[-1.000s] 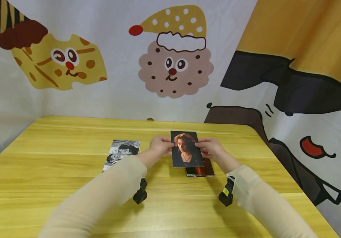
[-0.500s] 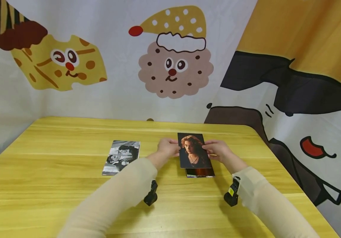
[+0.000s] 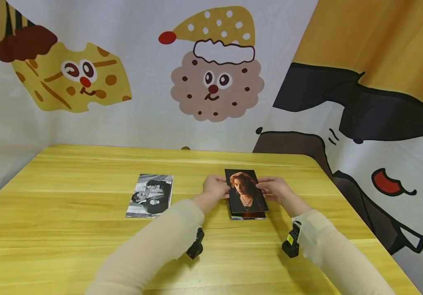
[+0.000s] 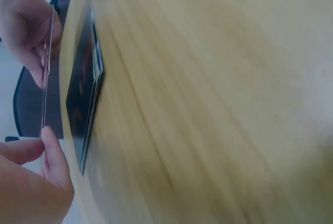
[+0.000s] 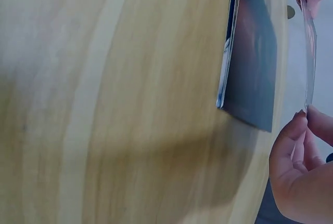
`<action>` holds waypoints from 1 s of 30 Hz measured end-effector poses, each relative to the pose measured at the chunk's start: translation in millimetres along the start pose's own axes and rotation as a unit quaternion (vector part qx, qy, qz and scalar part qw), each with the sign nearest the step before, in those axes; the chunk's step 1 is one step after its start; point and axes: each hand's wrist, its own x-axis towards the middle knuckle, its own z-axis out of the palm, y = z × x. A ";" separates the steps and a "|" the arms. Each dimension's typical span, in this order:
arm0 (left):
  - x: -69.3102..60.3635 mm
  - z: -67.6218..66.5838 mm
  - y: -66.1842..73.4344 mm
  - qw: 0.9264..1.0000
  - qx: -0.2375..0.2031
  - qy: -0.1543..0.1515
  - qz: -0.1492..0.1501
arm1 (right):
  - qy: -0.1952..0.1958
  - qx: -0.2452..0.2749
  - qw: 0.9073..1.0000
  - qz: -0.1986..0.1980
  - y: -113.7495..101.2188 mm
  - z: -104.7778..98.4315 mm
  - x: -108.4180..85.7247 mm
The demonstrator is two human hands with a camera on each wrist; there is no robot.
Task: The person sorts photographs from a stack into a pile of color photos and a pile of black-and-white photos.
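Observation:
Between my two hands is a portrait photo card (image 3: 246, 192) with a dark background. My left hand (image 3: 216, 187) pinches its left edge, and my right hand (image 3: 275, 189) pinches the right edge. Below it lies a small stack of photo cards (image 3: 248, 216), mostly covered in the head view. Both wrist views show a gap between the held card (image 4: 48, 89) and the stack (image 5: 252, 57). Thumb and fingers of the right hand (image 5: 304, 167) meet at the card's edge in the right wrist view.
To the left on the wooden table (image 3: 67, 229) lies a black-and-white photo card (image 3: 151, 196), seemingly with others under it. A curtain with cartoon prints (image 3: 145, 123) hangs behind the table's far edge.
Both hands have carried the portrait photo card to the right and slightly nearer, so it covers more of the stack. The black-and-white card, partly hidden by the left arm before, now shows fully.

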 end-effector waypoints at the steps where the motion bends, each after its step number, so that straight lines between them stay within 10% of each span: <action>1: -0.3 1.1 -0.8 1.000 0.003 0.002 0.002 | 0.000 -0.005 1.000 0.001 1.2 -0.7 0.6; 21: -3.5 1.3 -11.3 0.996 0.084 -0.001 0.012 | 0.034 -0.064 0.997 0.017 13.0 8.2 0.6; 30: -1.4 -23.2 0.3 0.988 0.141 -0.026 0.055 | 0.088 -0.101 0.990 -0.039 12.0 7.1 1.5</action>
